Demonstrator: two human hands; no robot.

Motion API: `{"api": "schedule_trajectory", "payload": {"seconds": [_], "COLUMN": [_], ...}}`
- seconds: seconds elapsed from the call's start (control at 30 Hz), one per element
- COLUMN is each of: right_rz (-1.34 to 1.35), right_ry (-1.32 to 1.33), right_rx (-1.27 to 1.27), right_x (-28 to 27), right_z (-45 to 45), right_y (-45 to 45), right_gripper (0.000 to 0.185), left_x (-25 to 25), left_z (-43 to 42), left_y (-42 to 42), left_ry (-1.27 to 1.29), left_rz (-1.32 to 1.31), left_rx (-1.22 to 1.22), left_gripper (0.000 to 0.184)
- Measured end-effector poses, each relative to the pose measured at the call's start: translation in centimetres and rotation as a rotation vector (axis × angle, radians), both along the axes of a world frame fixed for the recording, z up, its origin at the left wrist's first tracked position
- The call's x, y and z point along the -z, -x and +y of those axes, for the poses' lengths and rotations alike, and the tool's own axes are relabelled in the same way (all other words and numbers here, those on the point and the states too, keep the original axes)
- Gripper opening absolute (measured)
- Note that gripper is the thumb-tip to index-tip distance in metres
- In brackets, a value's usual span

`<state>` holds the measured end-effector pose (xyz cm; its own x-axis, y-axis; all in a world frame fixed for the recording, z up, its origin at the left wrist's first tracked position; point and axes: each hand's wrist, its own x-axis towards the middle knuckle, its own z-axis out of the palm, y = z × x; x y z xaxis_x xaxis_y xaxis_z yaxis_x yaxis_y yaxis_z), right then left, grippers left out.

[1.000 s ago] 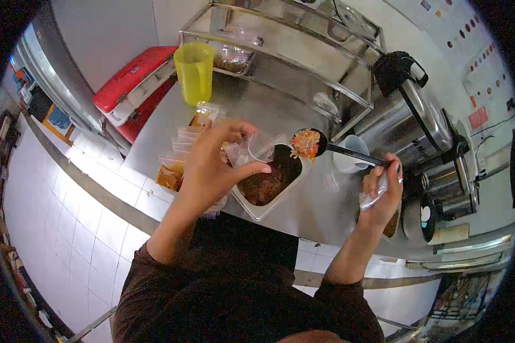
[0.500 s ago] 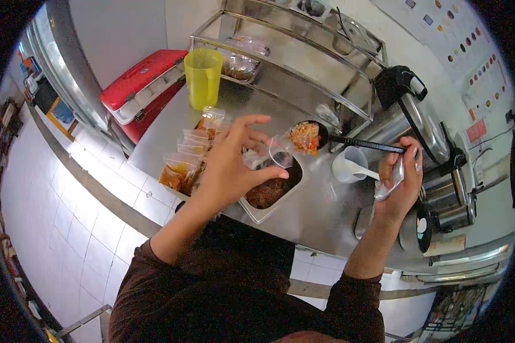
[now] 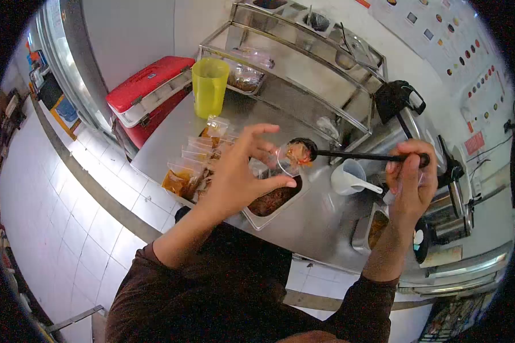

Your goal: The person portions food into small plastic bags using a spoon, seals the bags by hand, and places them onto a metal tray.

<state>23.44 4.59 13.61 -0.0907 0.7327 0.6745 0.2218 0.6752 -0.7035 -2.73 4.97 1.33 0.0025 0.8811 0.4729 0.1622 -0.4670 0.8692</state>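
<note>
My left hand [image 3: 243,166] holds a small clear plastic bag [image 3: 287,164], its mouth spread between thumb and fingers. My right hand [image 3: 411,178] is closed around the handle of a black ladle [image 3: 355,154]; some clear plastic is also in this hand. The ladle's bowl, carrying chopped orange and pale food [image 3: 298,153], is tilted at the bag's mouth. I cannot tell how much food is inside the bag. Beneath the left hand stands a steel pan [image 3: 259,223] of dark reddish-brown food. Several filled bags [image 3: 180,180] with orange-brown contents stand beyond my left wrist, partly hidden.
A yellow pitcher [image 3: 210,88] and a red cooler [image 3: 149,86] stand at the back left. A white measuring cup [image 3: 347,178] is near my right hand, with another steel pan [image 3: 360,231] below. A metal rack [image 3: 303,77] runs behind; large pots [image 3: 443,211] stand right.
The ladle's bowl has moved left and tipped over the bag's mouth. My right hand has turned and shifted slightly right and down. My left hand keeps the bag spread.
</note>
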Motion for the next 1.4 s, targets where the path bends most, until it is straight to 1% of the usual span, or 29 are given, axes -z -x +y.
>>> {"api": "schedule_trajectory", "payload": {"seconds": [0.03,0.1,0.13,0.17,0.2,0.23,0.3,0.4,0.5,0.57,0.6,0.67,0.7,0.73,0.77,0.8,0.83,0.9,0.93,0.97,1.03,1.17,1.23,1.27,1.3,1.33,1.4], "right_rz": [-0.003,-0.159,-0.215,-0.213,-0.263,-0.313,-0.277,-0.246,-0.214,-0.052,-0.052,0.185,0.186,0.275,0.363,0.362,0.357,0.343,0.343,0.345,0.312,0.251,0.109,-0.017,-0.014,-0.139,-0.249], "right_ry": [-0.003,-0.178,-0.216,-0.218,-0.297,-0.378,-0.367,-0.427,-0.477,-0.420,-0.419,-0.214,-0.215,-0.111,-0.006,0.057,0.052,0.163,0.131,0.131,-0.011,-0.048,-0.147,-0.272,-0.271,-0.412,-0.534], "right_rx": [-0.005,0.092,0.122,0.118,0.086,0.055,0.095,0.115,0.102,0.136,0.140,0.133,0.133,0.228,0.323,0.348,0.343,0.328,0.263,0.262,0.297,0.299,0.184,0.220,0.217,0.159,0.036], "right_x": [-0.1,-0.1,-0.4,-0.5,-0.5,-0.5,-0.2,0.0,0.8,1.1,1.2,1.2,1.8,2.8,3.3,3.1,3.4,4.5,4.6,4.4,3.9,2.6,2.7,3.1,3.1,3.2,2.9], "right_z": [-0.3,-1.1,-1.8,-2.2,-2.4,-2.6,-3.3,-3.9,-4.0,-4.0,-3.9,-3.4,-3.0,-2.4,-2.1,-2.7,-2.7,-2.5,-2.4,-2.4,-2.6,-4.0,-4.4,-4.1,-4.1,-4.2,-4.1], "right_y": [0.2,0.9,1.2,1.3,1.3,1.2,1.3,0.5,-0.5,-0.8,-0.9,-1.3,-1.6,-2.0,-2.2,-1.3,-1.2,-1.4,-1.6,-1.4,-0.8,0.4,0.6,-0.2,-0.5,-0.7,-0.8], "right_gripper": [0.026,0.030,0.032,0.032,0.032,0.032,0.031,0.031,0.030,0.027,0.027,0.023,0.023,0.023,0.023,0.020,0.020,0.019,0.019,0.019,0.021,0.024,0.030,0.032,0.032,0.031,0.030], "left_x": [-0.2,-0.7,-0.5,0.0,0.3,0.2,0.1,0.2,-0.2,-0.1,0.0,0.1,0.1,0.1,0.1,0.2,0.2,0.5,0.5,0.5,0.6,0.7,0.8,1.1,1.1,1.0,0.7], "left_z": [-0.1,-0.5,-0.4,-0.2,0.0,0.1,0.0,0.1,-0.2,0.0,0.0,0.0,0.0,0.0,-0.1,-0.2,-0.2,-0.2,-0.1,0.0,0.2,0.1,0.2,0.3,0.4,0.3,0.0], "left_y": [-0.1,-0.4,-0.5,-0.6,-0.6,-0.6,-0.6,-0.7,-0.8,-0.9,-0.9,-0.9,-0.9,-0.9,-0.8,-0.9,-1.0,-1.1,-1.2,-1.3,-1.3,-1.3,-1.4,-1.4,-1.4,-1.3,-1.3], "left_ry": [-0.003,0.054,0.053,0.036,0.017,0.013,0.106,0.056,0.060,0.045,0.037,-0.012,-0.060,-0.062,-0.042,-0.021,-0.027,-0.066,-0.065,-0.081,-0.101,-0.102,-0.092,-0.104,-0.118,-0.119,-0.057], "left_rz": [-0.003,-0.090,-0.089,-0.144,-0.198,-0.198,-0.292,-0.293,-0.299,-0.266,-0.234,-0.206,-0.180,-0.181,-0.166,-0.154,-0.159,-0.099,-0.098,-0.063,-0.025,-0.017,-0.007,-0.027,-0.046,-0.042,-0.101], "left_rx": [-0.005,0.005,0.001,0.031,0.062,0.061,0.111,0.114,0.098,0.079,0.060,0.033,0.005,0.005,-0.014,-0.034,-0.038,-0.127,-0.128,-0.161,-0.188,-0.207,-0.210,-0.198,-0.190,-0.193,-0.141], "left_gripper": [0.085,0.084,0.084,0.083,0.083,0.083,0.081,0.080,0.078,0.078,0.078,0.077,0.077,0.077,0.081,0.085,0.085,0.075,0.075,0.075,0.076,0.075,0.075,0.075,0.076,0.076,0.079]}}
